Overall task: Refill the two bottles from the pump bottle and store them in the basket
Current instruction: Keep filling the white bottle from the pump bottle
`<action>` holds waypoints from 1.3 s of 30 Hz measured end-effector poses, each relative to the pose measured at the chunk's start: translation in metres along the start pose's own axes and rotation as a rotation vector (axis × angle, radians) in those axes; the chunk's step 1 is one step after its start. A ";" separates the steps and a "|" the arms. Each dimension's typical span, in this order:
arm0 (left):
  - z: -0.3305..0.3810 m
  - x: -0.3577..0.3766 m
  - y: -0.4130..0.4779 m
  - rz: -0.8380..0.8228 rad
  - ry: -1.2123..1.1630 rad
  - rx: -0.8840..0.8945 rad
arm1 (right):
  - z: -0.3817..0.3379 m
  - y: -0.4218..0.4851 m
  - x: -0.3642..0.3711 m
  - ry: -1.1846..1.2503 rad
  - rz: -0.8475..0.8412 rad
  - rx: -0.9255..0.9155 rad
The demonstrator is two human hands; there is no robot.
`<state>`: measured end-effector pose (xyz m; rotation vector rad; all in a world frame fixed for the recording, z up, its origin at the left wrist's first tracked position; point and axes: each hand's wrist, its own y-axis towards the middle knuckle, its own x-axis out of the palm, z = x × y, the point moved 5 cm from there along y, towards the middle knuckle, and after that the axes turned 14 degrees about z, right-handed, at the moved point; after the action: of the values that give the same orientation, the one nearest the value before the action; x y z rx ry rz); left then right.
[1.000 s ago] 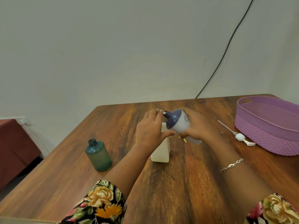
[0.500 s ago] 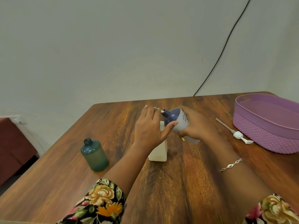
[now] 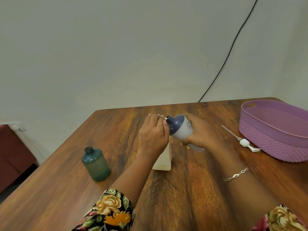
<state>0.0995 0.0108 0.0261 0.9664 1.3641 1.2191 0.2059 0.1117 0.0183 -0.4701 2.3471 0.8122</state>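
Note:
My right hand grips a white bottle with a dark blue top, tilted on its side with its open neck pointing left. That neck meets the top of a cream white bottle standing on the wooden table. My left hand curls round the upper part of the cream bottle and hides its mouth. A green bottle stands uncapped at the left. A white pump head with its tube lies on the table beside the purple basket, which holds nothing.
A black cable runs down the wall to the table's back edge. A dark red piece of furniture stands off the table's left side. Bare wood lies in front of the bottles.
My left thumb has drawn in from under the blue-topped bottle to its neck. Both hands and the two bottles stay together at the same spot.

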 end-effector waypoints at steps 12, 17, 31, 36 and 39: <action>-0.001 -0.001 0.012 0.017 0.007 0.055 | 0.001 0.003 -0.005 -0.012 0.006 -0.016; -0.002 -0.001 0.007 -0.014 -0.037 0.012 | 0.002 0.001 0.000 0.011 0.004 -0.018; -0.002 0.000 0.003 -0.067 -0.051 -0.027 | -0.001 0.000 0.001 0.010 0.011 -0.013; -0.010 0.002 0.025 -0.073 -0.044 -0.031 | -0.005 0.000 -0.003 0.005 0.005 -0.029; -0.009 0.001 0.024 -0.063 -0.060 -0.033 | -0.003 0.001 -0.003 -0.009 0.008 -0.019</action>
<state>0.0890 0.0142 0.0495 0.9229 1.3140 1.1534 0.2063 0.1109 0.0223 -0.4642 2.3364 0.8397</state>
